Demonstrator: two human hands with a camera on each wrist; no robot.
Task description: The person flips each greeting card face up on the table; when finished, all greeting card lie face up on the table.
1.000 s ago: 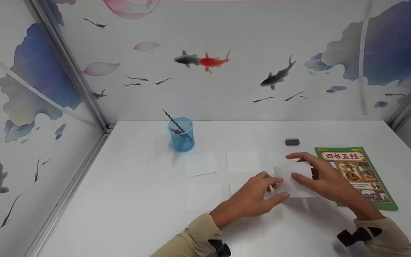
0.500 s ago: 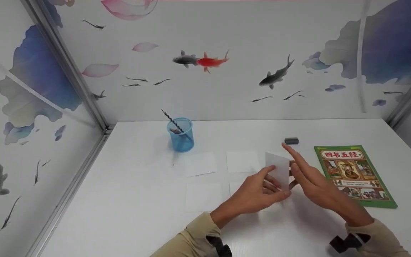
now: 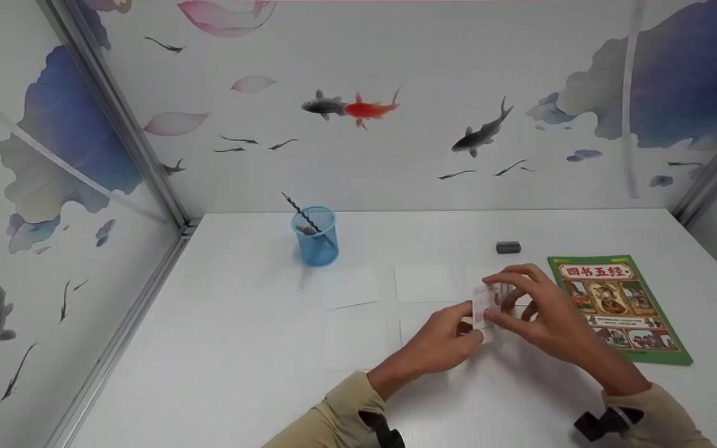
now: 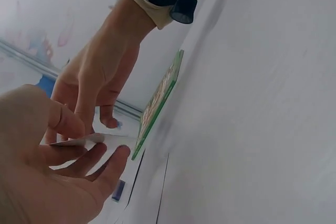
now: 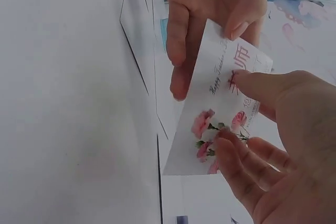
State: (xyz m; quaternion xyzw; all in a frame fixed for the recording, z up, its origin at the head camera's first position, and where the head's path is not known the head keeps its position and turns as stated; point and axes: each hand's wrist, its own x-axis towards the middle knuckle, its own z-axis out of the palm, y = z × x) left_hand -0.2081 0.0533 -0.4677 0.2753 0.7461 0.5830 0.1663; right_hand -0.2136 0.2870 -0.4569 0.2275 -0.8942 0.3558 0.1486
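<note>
A small greeting card (image 3: 480, 303) is held above the table between both hands. In the right wrist view the card (image 5: 202, 103) shows pink flowers, red characters and grey script. My left hand (image 3: 436, 341) pinches its left end; the thumb lies on the printed face and the other fingers are behind. My right hand (image 3: 548, 320) holds the other end, with the thumb on the print and bent fingers at the flowers. In the left wrist view the card (image 4: 79, 141) appears nearly edge-on, below the right hand (image 4: 100, 77) and against the left hand's fingers.
Several white cards (image 3: 424, 284) lie in rows on the white table (image 3: 209, 348). A blue cup (image 3: 319, 246) holding a twisted dark pencil (image 3: 296, 206) stands behind. A small dark grey block (image 3: 508, 247) and a green-bordered book (image 3: 620, 311) lie to the right.
The card has turned from its blank white side to its printed side. My right hand's straighter fingers have bent onto it, and the left hand has shifted slightly left.
</note>
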